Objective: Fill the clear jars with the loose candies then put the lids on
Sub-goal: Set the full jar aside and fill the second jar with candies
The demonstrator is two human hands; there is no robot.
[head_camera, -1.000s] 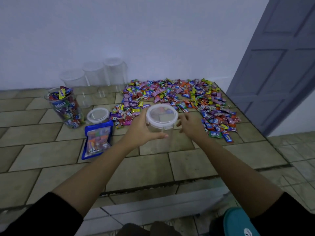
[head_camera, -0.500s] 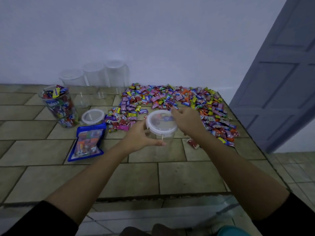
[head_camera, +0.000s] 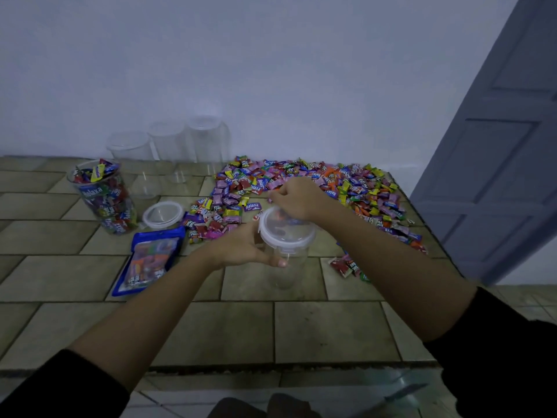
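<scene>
My left hand (head_camera: 241, 247) grips an empty clear jar (head_camera: 286, 260) that stands on the tiled counter, a white-rimmed lid (head_camera: 284, 232) on its top. My right hand (head_camera: 297, 196) is curled over the far edge of that lid, fingers at its rim. Behind them spreads a wide pile of loose wrapped candies (head_camera: 346, 188). At the left stands a clear jar full of candies (head_camera: 104, 197) with no lid on it. A loose lid (head_camera: 162, 215) lies beside it. Three empty clear jars (head_camera: 168, 149) stand against the wall.
A blue candy bag (head_camera: 149, 260) lies flat left of my left hand. A few stray candies (head_camera: 346, 267) lie right of the held jar. The counter's front edge (head_camera: 271, 366) runs across below my arms. A grey door (head_camera: 497, 164) stands at the right.
My right hand has moved from beside the jar onto the far rim of its lid, fingers now curled. The left hand keeps its hold on the jar. The camera shifted slightly.
</scene>
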